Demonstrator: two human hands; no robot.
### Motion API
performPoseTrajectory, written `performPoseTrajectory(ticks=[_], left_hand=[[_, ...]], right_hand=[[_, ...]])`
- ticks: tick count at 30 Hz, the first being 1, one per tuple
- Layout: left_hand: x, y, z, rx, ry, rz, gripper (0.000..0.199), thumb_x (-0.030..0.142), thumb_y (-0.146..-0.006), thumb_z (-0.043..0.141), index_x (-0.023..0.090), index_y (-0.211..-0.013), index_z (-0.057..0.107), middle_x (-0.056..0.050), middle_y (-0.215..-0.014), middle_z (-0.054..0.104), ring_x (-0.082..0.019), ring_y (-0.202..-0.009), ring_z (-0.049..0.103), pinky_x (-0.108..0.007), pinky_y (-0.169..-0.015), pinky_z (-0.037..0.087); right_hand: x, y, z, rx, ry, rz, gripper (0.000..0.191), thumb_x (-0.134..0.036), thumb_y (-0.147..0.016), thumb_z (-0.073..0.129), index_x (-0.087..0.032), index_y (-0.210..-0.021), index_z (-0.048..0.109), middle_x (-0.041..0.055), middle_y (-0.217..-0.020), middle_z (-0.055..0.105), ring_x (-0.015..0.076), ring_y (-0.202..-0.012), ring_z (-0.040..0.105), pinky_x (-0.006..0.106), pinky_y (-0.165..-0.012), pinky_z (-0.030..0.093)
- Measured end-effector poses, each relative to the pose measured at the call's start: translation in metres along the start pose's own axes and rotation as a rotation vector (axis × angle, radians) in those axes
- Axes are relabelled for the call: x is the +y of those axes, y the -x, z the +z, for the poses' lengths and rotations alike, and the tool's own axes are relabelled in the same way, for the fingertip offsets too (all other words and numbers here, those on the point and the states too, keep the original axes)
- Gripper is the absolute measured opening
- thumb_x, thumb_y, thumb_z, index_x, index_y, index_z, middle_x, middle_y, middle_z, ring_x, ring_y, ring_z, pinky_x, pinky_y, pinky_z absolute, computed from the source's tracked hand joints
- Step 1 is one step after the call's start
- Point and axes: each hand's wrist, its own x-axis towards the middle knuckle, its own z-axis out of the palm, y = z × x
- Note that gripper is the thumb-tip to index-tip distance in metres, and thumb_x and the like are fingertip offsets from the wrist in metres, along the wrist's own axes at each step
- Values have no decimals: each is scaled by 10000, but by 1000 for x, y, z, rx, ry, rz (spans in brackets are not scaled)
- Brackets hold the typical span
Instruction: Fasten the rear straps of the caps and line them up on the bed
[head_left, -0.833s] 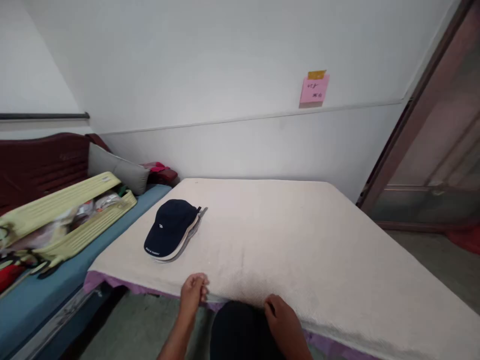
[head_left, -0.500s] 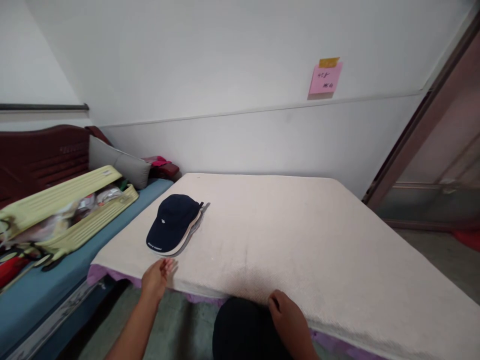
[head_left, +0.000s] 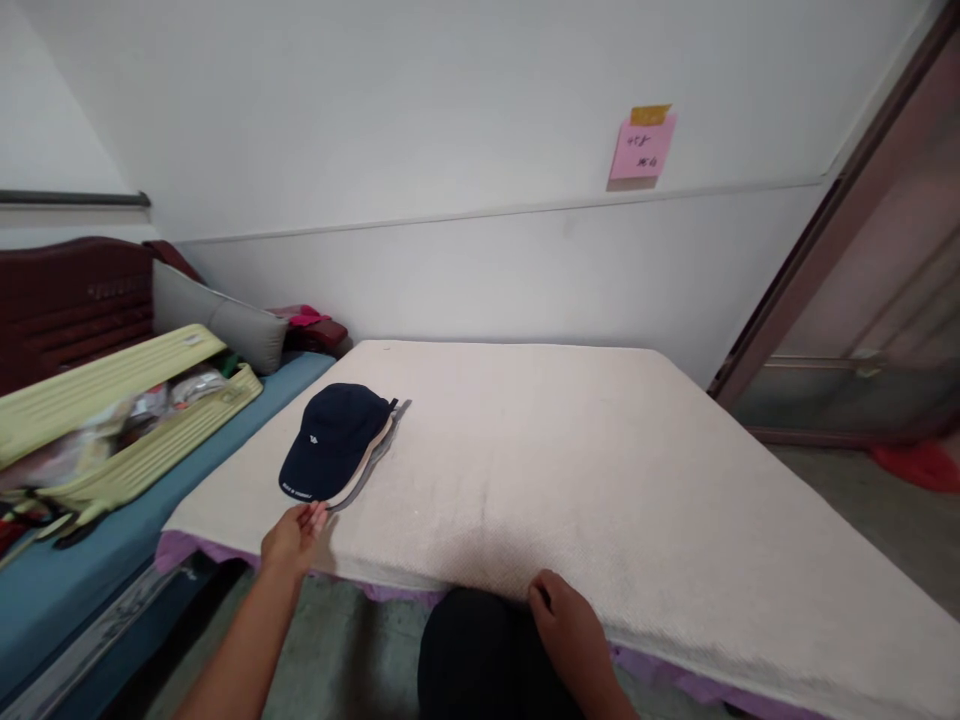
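A navy cap (head_left: 337, 435) with a small white logo lies on the left part of the cream-covered table (head_left: 600, 470). Beneath its brim a white layer and a grey layer show, perhaps more caps stacked below. My left hand (head_left: 294, 535) is at the brim's front edge, its fingertips closed on the brim near the white lettering. At the table's near edge, my right hand (head_left: 566, 620) rests with curled fingers beside my dark-clothed leg; nothing shows in it.
To the left, a blue bed (head_left: 142, 510) holds a pale yellow slatted item (head_left: 172, 440) with plastic bags, and a grey pillow (head_left: 225, 315). A pink note (head_left: 641, 150) is taped to the white wall. A red object (head_left: 919, 468) lies at far right.
My left hand has moved up to the cap's brim and its fingers have closed there. The view has shifted slightly; my right hand stays at the table edge.
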Motion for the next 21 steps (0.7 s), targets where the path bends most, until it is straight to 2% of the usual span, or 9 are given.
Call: performPoseTrajectory(ticks=[8, 12, 17, 21], left_hand=[[4, 11, 10, -30, 74, -54, 320, 301, -872, 554, 168, -1163, 549, -89, -1157, 585, -211, -939, 605, -411, -771, 525], [-2, 20, 17, -87, 108, -170, 299, 293, -878, 548, 156, -1145, 552, -80, -1092, 610, -186, -863, 625, -360, -694, 548], [-5, 23, 32, -129, 180, -251, 285, 166, -921, 420, 92, -1178, 517, -137, -1003, 638, -191, -782, 664, -308, -564, 570], [-7, 22, 40, -128, 236, -275, 308, 261, -917, 475, 138, -1198, 510, -98, -1055, 623, -171, -803, 649, -301, -601, 567]], right_hand=[[1, 1, 1, 20, -11, -4, 200, -229, -848, 385, -197, -688, 501, 43, -700, 618, 178, -657, 560, 276, -584, 288], [0, 0, 0, 23, -24, -3, 203, -232, -848, 386, -198, -680, 495, 44, -701, 622, 179, -655, 559, 278, -585, 291], [0, 1, -2, 20, -30, -1, 200, -223, -842, 384, -197, -674, 489, 43, -698, 623, 177, -651, 558, 278, -586, 293], [0, 2, -2, 21, -43, 3, 203, -224, -846, 379, -199, -672, 480, 38, -693, 616, 176, -654, 560, 275, -588, 299]])
